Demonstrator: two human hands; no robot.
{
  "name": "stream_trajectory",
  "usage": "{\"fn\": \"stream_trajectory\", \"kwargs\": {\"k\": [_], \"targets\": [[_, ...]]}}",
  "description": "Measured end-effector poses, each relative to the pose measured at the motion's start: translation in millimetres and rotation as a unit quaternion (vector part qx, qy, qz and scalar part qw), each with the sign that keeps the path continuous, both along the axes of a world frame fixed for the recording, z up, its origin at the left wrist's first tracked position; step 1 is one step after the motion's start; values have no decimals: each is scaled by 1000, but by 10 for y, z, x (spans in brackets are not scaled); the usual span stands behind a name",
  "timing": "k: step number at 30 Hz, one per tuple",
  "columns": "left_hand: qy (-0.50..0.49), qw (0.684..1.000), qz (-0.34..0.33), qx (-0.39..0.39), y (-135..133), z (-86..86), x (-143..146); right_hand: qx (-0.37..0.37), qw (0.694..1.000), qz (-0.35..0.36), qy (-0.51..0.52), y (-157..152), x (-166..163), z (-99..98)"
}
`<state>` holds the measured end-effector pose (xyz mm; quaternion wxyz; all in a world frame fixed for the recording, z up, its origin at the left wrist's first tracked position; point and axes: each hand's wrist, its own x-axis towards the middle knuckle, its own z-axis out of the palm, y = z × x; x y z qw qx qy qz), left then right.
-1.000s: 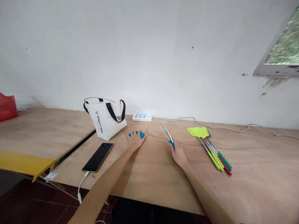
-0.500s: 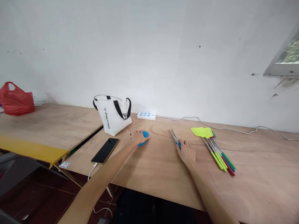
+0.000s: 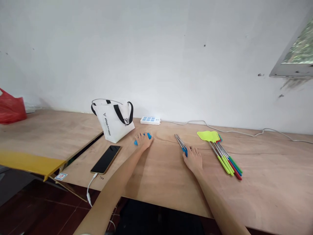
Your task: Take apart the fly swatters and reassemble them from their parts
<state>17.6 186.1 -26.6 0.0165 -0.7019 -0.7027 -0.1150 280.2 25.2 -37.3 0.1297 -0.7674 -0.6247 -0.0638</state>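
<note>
My left hand lies over a blue plastic piece on the plywood table, fingers curled round it, just right of the white tote bag. My right hand rests on the table with its fingers on the blue handle of a bundle of thin metal rods that point away toward the wall. The rods lie flat. Both forearms stretch out across the board.
A phone on a white cable lies near the front left. A white power strip with its cord sits by the wall. Several fly swatters with coloured handles lie to the right. A red plastic bag sits far left.
The rods, raised at an angle a second ago, now lie flat on the table under my right hand. My left hand stays on the blue piece. The view shifted slightly.
</note>
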Motion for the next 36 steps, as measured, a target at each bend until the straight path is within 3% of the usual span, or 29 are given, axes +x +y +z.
{"fn": "stream_trajectory", "kwargs": {"k": [15, 18, 25, 36], "targets": [[-6, 999, 37, 11, 625, 14, 96, 16, 1000, -12, 12, 72, -14, -87], [-11, 999, 30, 7, 622, -27, 50, 15, 1000, -19, 15, 85, -23, -70], [-34, 997, -57, -30, 476, -135, -140, 3, 1000, -12, -5, 72, -8, -23], [-22, 996, -76, -50, 260, -121, -243, 3, 1000, -8, 0, 46, -9, 2]]}}
